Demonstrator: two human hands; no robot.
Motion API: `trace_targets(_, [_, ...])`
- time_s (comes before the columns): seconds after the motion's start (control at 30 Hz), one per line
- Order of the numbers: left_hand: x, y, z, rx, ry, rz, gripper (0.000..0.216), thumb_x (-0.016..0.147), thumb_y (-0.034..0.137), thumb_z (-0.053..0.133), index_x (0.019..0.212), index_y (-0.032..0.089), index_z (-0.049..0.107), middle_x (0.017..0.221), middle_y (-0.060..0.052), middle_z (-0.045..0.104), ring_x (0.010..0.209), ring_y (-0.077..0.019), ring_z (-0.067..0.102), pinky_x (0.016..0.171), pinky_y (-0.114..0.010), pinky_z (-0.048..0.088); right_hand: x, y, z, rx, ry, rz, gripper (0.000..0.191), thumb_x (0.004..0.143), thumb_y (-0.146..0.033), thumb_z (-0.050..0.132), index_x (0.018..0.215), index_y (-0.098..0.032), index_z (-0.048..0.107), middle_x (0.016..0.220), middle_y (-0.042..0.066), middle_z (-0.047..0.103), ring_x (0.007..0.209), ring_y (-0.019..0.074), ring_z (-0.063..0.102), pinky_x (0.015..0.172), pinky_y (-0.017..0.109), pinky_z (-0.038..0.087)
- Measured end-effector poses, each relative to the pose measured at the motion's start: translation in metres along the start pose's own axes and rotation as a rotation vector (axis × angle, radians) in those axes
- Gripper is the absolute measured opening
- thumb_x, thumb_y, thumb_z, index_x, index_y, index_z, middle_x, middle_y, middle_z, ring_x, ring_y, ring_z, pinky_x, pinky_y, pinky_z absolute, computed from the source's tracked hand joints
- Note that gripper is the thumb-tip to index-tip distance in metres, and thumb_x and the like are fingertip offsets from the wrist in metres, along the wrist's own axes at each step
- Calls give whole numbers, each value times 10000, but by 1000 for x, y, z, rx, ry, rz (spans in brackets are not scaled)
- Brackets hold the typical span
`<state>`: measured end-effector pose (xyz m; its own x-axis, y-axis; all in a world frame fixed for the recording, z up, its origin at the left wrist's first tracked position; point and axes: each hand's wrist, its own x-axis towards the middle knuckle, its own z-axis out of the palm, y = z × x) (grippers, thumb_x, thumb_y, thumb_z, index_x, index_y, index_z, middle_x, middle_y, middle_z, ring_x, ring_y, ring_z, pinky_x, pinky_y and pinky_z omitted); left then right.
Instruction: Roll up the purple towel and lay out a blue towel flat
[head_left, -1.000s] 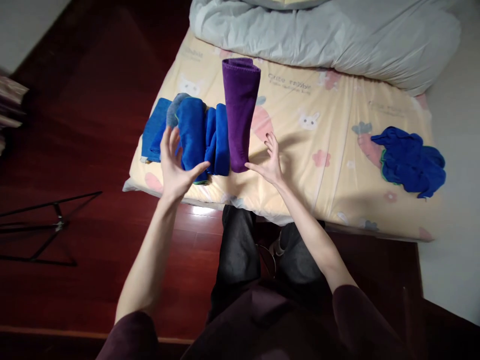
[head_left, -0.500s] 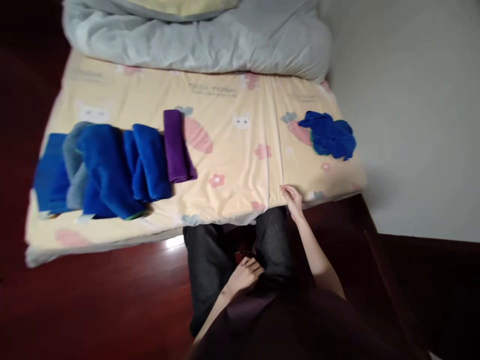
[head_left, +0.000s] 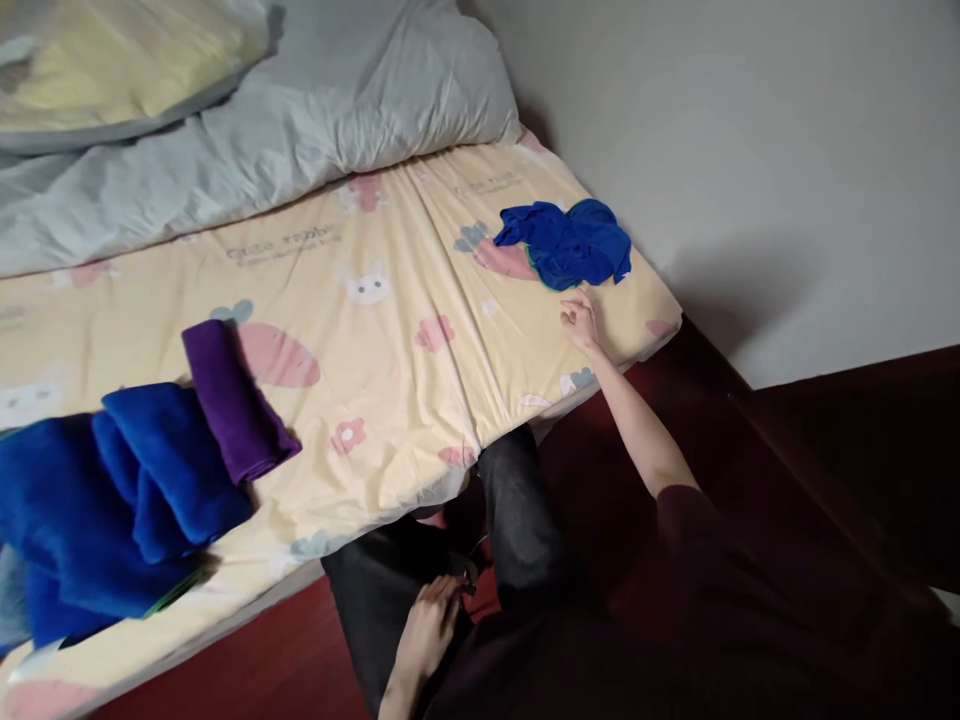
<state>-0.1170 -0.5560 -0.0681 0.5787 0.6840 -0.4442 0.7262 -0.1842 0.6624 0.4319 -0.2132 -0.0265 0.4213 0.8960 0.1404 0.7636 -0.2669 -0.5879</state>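
My right hand (head_left: 580, 322) is just in front of the crumpled blue cloth (head_left: 581, 245) at the right end of the bed. Its fingers are apart and partly bent, with nothing between them; the fingertips come close to the cloth's front edge, and I cannot tell whether they touch. Down at my lap, my left hand (head_left: 430, 628) shows its back, its fingers curled together. A small dark shape lies at its fingertips, too unclear to name. A folded purple cloth (head_left: 232, 400) lies on the left part of the bed beside several folded blue cloths (head_left: 176, 470).
The bed (head_left: 390, 350) has a cream sheet printed with carrots, rabbits and flowers. A grey quilt (head_left: 405, 90) and a yellow-and-grey bundle (head_left: 142, 60) lie along its far side. A pale wall (head_left: 735, 150) stands at the right. The floor (head_left: 285, 660) is dark red.
My view has turned to the right. My right hand has moved from the bed's front edge forward to the crumpled blue cloth. The left hand stays low at my lap.
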Motion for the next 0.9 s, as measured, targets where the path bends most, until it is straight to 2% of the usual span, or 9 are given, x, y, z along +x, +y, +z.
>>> trace_targets(0.1, [1, 3, 8, 10, -7, -33, 490, 1075, 303, 369, 1229, 205, 824, 1217, -159, 814, 1122, -327, 793, 1048, -508, 640, 42, 1, 8, -107, -30, -33, 420, 978, -169, 585, 1339, -129, 793, 1747, 174, 416, 1578, 340, 461, 1355, 578, 372])
trace_targets(0.2, [2, 3, 12, -15, 12, -53, 483, 1061, 324, 390, 1217, 244, 840, 1216, -141, 822, 1122, -325, 802, 1017, -487, 662, 77, -1, 16, -186, -84, -14, 381, 979, -159, 583, 1291, -142, 802, 1790, 147, 361, 1648, 391, 323, 1346, 677, 321])
trace_targets(0.27, [2, 2, 11, -40, 38, -65, 475, 1047, 328, 400, 1191, 277, 851, 1200, -122, 829, 1108, -321, 810, 980, -466, 679, 93, -1, 21, -224, -140, 7, 349, 969, -148, 601, 1257, -143, 797, 1796, 145, 354, 1663, 398, 281, 1344, 695, 299])
trace_targets(0.37, [0, 5, 9, -74, 65, -81, 461, 1032, 341, 418, 1149, 312, 862, 1176, -106, 835, 1090, -318, 816, 959, -445, 687, 105, 1, 26, -257, -194, 25, 342, 948, -128, 644, 1263, -156, 773, 1757, 155, 411, 1643, 395, 286, 1341, 686, 280])
trace_targets(0.47, [-1, 11, 5, -85, 47, -103, 455, 1026, 346, 425, 1139, 305, 864, 1152, -113, 836, 1058, -316, 816, 957, -441, 682, 101, -1, 24, -258, -191, 42, 387, 948, -118, 653, 1320, -171, 744, 1626, 174, 532, 1553, 403, 378, 1278, 666, 353])
trace_targets(0.57, [-1, 17, 4, -81, 48, -133, 469, 1029, 348, 413, 1145, 273, 861, 1157, -130, 833, 1077, -316, 808, 989, -444, 669, 78, -9, 16, -259, -193, 11, 430, 954, -104, 606, 1363, -159, 728, 1557, 185, 568, 1452, 396, 446, 1218, 612, 417])
trace_targets(0.67, [-3, 22, 5, -83, 79, -115, 480, 1036, 361, 397, 1138, 268, 856, 1148, -134, 832, 1076, -317, 805, 987, -447, 664, 34, -23, 2, -240, -208, -133, 481, 954, -71, 514, 1380, -126, 730, 1572, 193, 568, 1414, 379, 454, 1221, 578, 420])
trace_targets(0.77, [-8, 27, 6, -72, 111, -73, 472, 1029, 355, 389, 1092, 280, 851, 1094, -124, 832, 1017, -329, 803, 951, -477, 666, -23, -40, -16, -132, -203, -346, 494, 958, -67, 474, 1346, -133, 772, 1494, 184, 636, 1379, 361, 490, 1228, 557, 437])
trace_targets(0.9, [-16, 46, -2, -106, 232, -32, 430, 1045, 391, 414, 1076, 285, 829, 1094, -121, 822, 1009, -331, 791, 937, -489, 669, -114, -68, -38, 113, -202, -577, 479, 997, -109, 478, 1239, -275, 856, 1288, 124, 734, 1257, 336, 590, 1158, 570, 530])
